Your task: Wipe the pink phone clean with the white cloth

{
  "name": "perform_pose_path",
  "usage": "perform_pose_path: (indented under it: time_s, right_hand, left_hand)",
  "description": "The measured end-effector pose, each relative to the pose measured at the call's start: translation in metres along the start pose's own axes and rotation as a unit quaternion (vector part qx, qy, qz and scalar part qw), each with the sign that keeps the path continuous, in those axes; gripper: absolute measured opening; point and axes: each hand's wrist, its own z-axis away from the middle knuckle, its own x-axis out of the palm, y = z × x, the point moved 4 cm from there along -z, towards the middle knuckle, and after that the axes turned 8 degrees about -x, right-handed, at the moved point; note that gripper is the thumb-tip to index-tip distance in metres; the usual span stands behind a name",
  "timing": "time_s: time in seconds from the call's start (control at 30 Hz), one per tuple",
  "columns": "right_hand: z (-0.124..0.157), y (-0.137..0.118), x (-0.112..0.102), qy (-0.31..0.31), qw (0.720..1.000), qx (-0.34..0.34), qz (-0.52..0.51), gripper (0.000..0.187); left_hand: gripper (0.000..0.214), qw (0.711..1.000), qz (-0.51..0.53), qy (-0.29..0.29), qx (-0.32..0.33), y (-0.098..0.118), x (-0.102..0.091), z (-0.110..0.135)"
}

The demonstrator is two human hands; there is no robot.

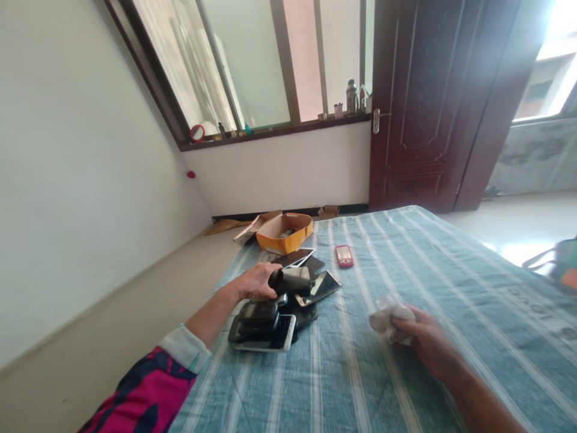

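Note:
A pile of mobile phones lies on the striped blue-green bed cover [342, 373]. My left hand [256, 281] reaches in from the left, its fingers curled round the end of a dark phone [293, 279] at the top of the pile. Nearer me are a black keypad phone [258, 314] and a phone with a silver edge [270, 340]. A gold-edged smartphone [322, 287] leans at the pile's right side. My right hand [421, 334] pinches a crumpled white cloth or tissue [390, 319] above the cover. Farther back lies a small pink phone [344, 256] by itself.
Behind the pile stands an open orange cardboard box [286, 237] with a few dark items inside. A red-brown door [419, 108] and a window sill [279, 131] with bottles and cups are beyond the bed. A colourful bag [563, 264] shows at the right edge.

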Motion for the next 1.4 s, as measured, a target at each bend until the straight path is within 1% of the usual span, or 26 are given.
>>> perform_pose_path:
  time_s: [0.07,0.13,0.23,0.33,0.43,0.5,0.6,0.67,0.7,0.73,0.77,0.8,0.87,0.9,0.93,0.97,1.0,1.03,1.07,1.13,1.2,1.33,1.4]
  right_hand:
    - [0.0,0.0,0.0,0.005,1.0,-0.001,0.0,0.028]
    - [-0.001,0.0,-0.001,0.005,1.0,-0.005,0.002,0.029]
    - [-0.003,-0.001,-0.004,0.014,1.0,-0.013,0.004,0.03]
    - [-0.005,-0.004,-0.007,0.03,0.999,-0.032,-0.006,0.03]
    - [-0.005,-0.013,-0.009,0.038,0.998,-0.055,0.003,0.031]
    - [-0.004,-0.021,-0.011,0.05,0.996,-0.072,0.034,0.034]
    - [0.0,-0.039,-0.018,0.091,0.983,-0.113,0.111,0.035]
    - [0.002,-0.051,-0.024,0.122,0.962,-0.147,0.194,0.033]
    - [0.004,-0.056,-0.027,0.133,0.943,-0.168,0.255,0.03]
    - [0.005,-0.061,-0.03,0.141,0.914,-0.192,0.328,0.026]
    - [0.007,-0.065,-0.031,0.146,0.875,-0.212,0.41,0.022]
    - [0.009,-0.068,-0.031,0.148,0.827,-0.224,0.494,0.02]
    - [0.011,-0.07,-0.027,0.14,0.722,-0.22,0.641,0.021]
    - [0.011,-0.069,-0.024,0.13,0.677,-0.206,0.695,0.022]
    - [0.011,-0.067,-0.021,0.117,0.641,-0.189,0.734,0.024]
    - [0.01,-0.064,-0.017,0.103,0.615,-0.173,0.762,0.024]
    - [0.01,-0.062,-0.013,0.09,0.597,-0.159,0.781,0.024]
    - [0.009,-0.059,-0.01,0.078,0.587,-0.146,0.792,0.025]
    - [0.009,-0.057,-0.006,0.065,0.584,-0.135,0.798,0.026]
    - [0.009,-0.053,-0.002,0.039,0.591,-0.122,0.796,0.027]
    - [0.01,-0.05,0.002,0.011,0.611,-0.119,0.782,0.026]
    - [0.013,-0.051,0.006,-0.035,0.66,-0.124,0.74,0.018]
    - [0.014,-0.051,0.008,-0.044,0.668,-0.124,0.732,0.015]
  left_hand:
    - [0.041,0.999,-0.03,-0.002,0.023,0.004,-0.002,0.002]
    - [0.043,0.998,-0.059,0.009,0.037,0.006,-0.005,0.003]
    - [0.054,0.995,-0.083,0.054,0.028,0.01,-0.012,0.005]
    - [0.062,0.993,-0.072,0.085,0.025,0.025,-0.018,0.01]
    - [0.062,0.994,-0.042,0.093,0.05,0.053,-0.015,0.016]
    - [0.062,0.993,-0.025,0.094,0.067,0.077,-0.005,0.019]
    - [0.054,0.989,-0.001,0.091,0.113,0.117,0.019,0.021]
    - [0.055,0.987,0.019,0.083,0.133,0.143,0.04,0.02]
    - [0.052,0.987,0.027,0.078,0.141,0.156,0.051,0.02]
    - [0.051,0.986,0.033,0.077,0.141,0.167,0.06,0.019]
    - [0.049,0.987,0.035,0.07,0.139,0.177,0.07,0.018]
    - [0.048,0.987,0.038,0.063,0.14,0.187,0.078,0.017]
    - [0.049,0.988,0.046,0.06,0.132,0.202,0.092,0.015]
    - [0.049,0.989,0.051,0.062,0.127,0.207,0.098,0.014]
    - [0.048,0.988,0.056,0.065,0.126,0.212,0.103,0.014]
    - [0.046,0.988,0.062,0.067,0.124,0.215,0.108,0.013]
    - [0.046,0.988,0.069,0.066,0.122,0.218,0.112,0.013]
    - [0.046,0.988,0.074,0.065,0.121,0.22,0.115,0.013]
    - [0.047,0.988,0.079,0.063,0.119,0.221,0.118,0.012]
    - [0.05,0.988,0.087,0.062,0.116,0.221,0.123,0.012]
    - [0.049,0.987,0.092,0.065,0.117,0.22,0.126,0.012]
    - [0.045,0.983,0.11,0.072,0.132,0.218,0.133,0.012]
    - [0.049,0.981,0.119,0.075,0.137,0.216,0.137,0.012]
